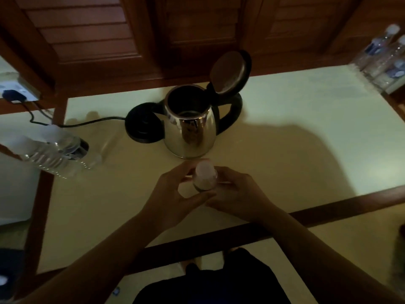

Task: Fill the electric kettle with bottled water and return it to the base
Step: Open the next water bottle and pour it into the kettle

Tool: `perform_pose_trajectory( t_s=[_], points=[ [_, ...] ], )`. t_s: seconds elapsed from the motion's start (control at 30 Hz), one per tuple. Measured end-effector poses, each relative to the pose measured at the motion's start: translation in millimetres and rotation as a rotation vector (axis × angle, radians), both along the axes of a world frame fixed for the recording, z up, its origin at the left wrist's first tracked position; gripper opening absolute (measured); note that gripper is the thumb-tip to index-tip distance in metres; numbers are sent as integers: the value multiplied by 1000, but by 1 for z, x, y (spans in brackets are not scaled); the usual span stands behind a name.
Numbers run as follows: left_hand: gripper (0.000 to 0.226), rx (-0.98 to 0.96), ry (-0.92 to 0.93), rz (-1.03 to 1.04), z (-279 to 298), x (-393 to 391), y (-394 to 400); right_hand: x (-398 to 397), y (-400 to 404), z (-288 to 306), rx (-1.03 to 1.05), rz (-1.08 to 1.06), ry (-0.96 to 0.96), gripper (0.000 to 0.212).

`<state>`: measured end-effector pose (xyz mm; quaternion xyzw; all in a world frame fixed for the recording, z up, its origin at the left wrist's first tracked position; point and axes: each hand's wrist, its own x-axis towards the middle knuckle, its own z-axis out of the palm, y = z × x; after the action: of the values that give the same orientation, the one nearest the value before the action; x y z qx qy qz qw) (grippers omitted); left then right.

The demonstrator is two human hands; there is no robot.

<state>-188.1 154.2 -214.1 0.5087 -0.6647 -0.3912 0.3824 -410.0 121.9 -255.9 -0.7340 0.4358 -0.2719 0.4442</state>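
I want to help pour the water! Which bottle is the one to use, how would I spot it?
Find the shiny steel kettle with its lid up on the pale table. Right in front of it stands a small bottle, held between the left hand and right hand. Unlike the bottle lying on its side at the left edge, it stands upright, white cap on.

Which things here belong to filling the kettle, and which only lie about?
For the job:
kettle, lid open
base
capped bottle between left hand and right hand

Lying about:
bottle on its side
far bottles
wall plug
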Motion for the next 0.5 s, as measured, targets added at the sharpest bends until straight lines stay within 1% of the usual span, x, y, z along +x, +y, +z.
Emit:
perform_pose_trajectory(
  t_s=[0.1,0.2,0.33,0.5],
  points=[
    [64,10,57,1,3,-20,-8,-24,5,2,10,-92,9,59],
    [62,40,90,-7,5,-49,-23,-58,9,5,34,-192,3,53],
    [60,10,88,-24,6,-99,-50,-114,3,7,20,-324,52,46],
    [56,10,66,-44,10,-178,-87,-198,-16,6,-58,-406,115,46]
  ],
)
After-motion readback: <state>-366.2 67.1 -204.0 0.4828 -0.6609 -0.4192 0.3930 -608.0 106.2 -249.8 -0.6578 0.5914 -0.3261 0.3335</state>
